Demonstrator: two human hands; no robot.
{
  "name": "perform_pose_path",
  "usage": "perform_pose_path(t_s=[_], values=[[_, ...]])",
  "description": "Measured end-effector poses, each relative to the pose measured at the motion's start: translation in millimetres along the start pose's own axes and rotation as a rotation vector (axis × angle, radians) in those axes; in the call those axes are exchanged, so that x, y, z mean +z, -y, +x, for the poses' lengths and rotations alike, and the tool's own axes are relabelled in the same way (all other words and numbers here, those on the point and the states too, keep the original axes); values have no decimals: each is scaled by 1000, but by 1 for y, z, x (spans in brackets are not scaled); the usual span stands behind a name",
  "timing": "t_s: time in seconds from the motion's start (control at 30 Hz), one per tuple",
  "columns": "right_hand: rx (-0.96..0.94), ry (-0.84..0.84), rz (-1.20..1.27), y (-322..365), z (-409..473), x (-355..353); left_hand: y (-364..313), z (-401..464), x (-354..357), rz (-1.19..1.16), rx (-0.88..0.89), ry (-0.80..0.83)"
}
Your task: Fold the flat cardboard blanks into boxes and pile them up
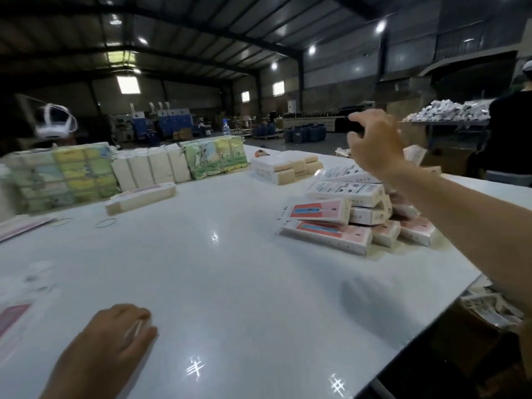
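A pile of folded white and pink boxes (348, 214) stands on the right side of the white table (230, 269). My right hand (374, 142) hangs in the air above the pile's far end, its fingers loosely spread and holding nothing. My left hand (121, 332) rests palm down on the table near the front edge, fingers curled over; blur hides whether anything lies under it. Flat pink and white blanks (17, 315) lie blurred at the front left. One folded box (141, 197) lies alone left of centre.
Wrapped bundles of blanks (63, 177) and white stacks (152, 168) line the far side, and a smaller stack (288, 167) sits further right. Rubber bands (106, 223) lie on the table. A person (511, 125) stands at the far right by a heaped table.
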State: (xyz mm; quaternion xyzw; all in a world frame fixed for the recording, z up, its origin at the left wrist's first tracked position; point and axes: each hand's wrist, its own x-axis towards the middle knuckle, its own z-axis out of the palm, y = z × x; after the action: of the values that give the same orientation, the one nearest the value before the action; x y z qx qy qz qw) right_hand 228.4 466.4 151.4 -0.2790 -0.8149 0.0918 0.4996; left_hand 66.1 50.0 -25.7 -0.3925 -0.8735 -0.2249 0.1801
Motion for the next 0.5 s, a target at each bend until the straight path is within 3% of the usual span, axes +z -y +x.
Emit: perform_pose_path(t_s=[0.13,0.27,0.37,0.5], values=[[-379,364,251,96,-86,48,-26,-6,-15,47,-101,99],[-502,745,132,127,-187,106,-21,-9,-12,57,-146,113],[-544,824,137,120,-209,126,-17,-10,-11,15,-158,133],[-485,778,190,115,-211,129,15,6,-39,-70,-286,191]])
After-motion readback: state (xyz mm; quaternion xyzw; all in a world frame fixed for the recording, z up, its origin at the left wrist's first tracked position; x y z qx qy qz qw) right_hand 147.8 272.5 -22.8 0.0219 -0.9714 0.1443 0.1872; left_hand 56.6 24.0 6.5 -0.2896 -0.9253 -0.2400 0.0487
